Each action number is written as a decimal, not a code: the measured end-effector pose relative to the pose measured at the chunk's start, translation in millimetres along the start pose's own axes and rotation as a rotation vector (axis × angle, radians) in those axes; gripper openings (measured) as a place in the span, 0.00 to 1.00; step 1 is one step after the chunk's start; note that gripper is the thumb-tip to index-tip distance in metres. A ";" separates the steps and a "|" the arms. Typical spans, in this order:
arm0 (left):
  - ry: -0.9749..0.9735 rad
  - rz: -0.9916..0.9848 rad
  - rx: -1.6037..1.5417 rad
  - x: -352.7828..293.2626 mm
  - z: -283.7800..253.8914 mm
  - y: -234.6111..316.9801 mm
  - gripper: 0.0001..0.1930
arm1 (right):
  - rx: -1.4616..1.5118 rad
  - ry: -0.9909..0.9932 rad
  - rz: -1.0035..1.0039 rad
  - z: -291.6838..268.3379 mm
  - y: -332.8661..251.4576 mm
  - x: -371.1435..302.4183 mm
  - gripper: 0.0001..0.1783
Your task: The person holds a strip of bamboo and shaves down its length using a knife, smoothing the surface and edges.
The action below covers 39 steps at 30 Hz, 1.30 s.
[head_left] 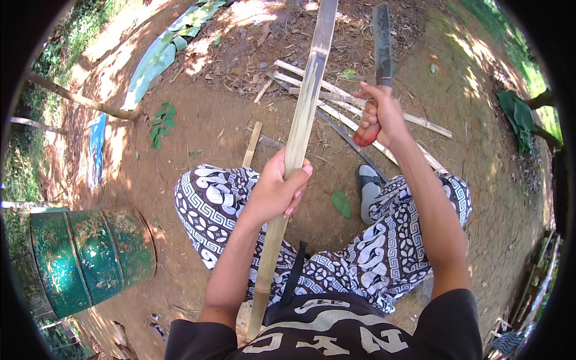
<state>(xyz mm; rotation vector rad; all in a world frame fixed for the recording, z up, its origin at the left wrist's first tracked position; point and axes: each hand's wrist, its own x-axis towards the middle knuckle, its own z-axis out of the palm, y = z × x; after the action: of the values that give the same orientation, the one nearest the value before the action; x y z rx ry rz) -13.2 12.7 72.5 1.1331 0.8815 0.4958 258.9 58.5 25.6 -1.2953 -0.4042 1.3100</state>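
Observation:
My left hand (279, 187) is wrapped round a long bamboo strip (303, 117), which slants from beside my belly up past the top edge of the view. Its upper face shows a pale, shaved stretch with a dark patch above. In my right hand (384, 114) is a machete (383, 48), held by its reddish handle, with the dark blade pointing away from me. The blade stands apart from the strip, to its right. On the ground beyond my knees lie several split bamboo strips (414, 120), crossing one another under my right hand.
A rusty green drum (93, 258) lies at the left. Banana leaf pieces (153, 66) and a blue sheet (96, 150) are at the far left. A short bamboo piece (252, 144) lies near my left knee. A leafy sprig (161, 126) and wood chips are scattered over the dirt.

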 end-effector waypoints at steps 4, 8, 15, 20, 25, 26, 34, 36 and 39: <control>-0.040 -0.038 -0.003 3.7 4.4 -4.7 0.11 | 0.183 -0.239 0.128 26.8 1.6 -47.5 0.21; -0.080 -0.088 0.152 7.5 11.3 -9.1 0.17 | 0.024 -0.248 0.064 46.1 13.3 -61.1 0.20; 0.104 0.825 0.631 -21.2 24.2 32.1 0.20 | 0.101 -0.206 0.017 24.8 0.2 -57.6 0.19; -1.422 0.884 -0.306 -87.0 39.2 47.7 0.31 | 0.084 -0.216 -0.003 22.9 -0.9 -58.6 0.17; -0.938 0.857 -0.247 -78.8 33.9 57.3 0.29 | 0.112 -0.205 -0.013 13.5 -5.0 -60.8 0.17; -0.693 0.828 -0.171 -73.1 26.8 53.5 0.28 | 0.132 -0.224 -0.033 17.1 -5.4 -59.4 0.17; -0.078 0.097 0.429 16.0 17.6 -11.0 0.18 | 0.073 -0.233 -0.052 21.1 -3.6 -61.3 0.21; -0.251 -0.117 0.310 19.8 16.9 -2.1 0.16 | -0.020 -0.222 -0.055 18.2 -5.8 -65.3 0.23; -0.084 0.014 0.130 23.2 14.4 -10.2 0.14 | -0.387 -0.220 -0.158 11.6 -8.4 -70.3 0.27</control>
<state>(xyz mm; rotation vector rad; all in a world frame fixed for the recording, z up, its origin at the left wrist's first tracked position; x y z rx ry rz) 11.0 17.9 57.2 1.2704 0.8421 0.4036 231.7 5.9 66.0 -1.4049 -0.9322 1.2825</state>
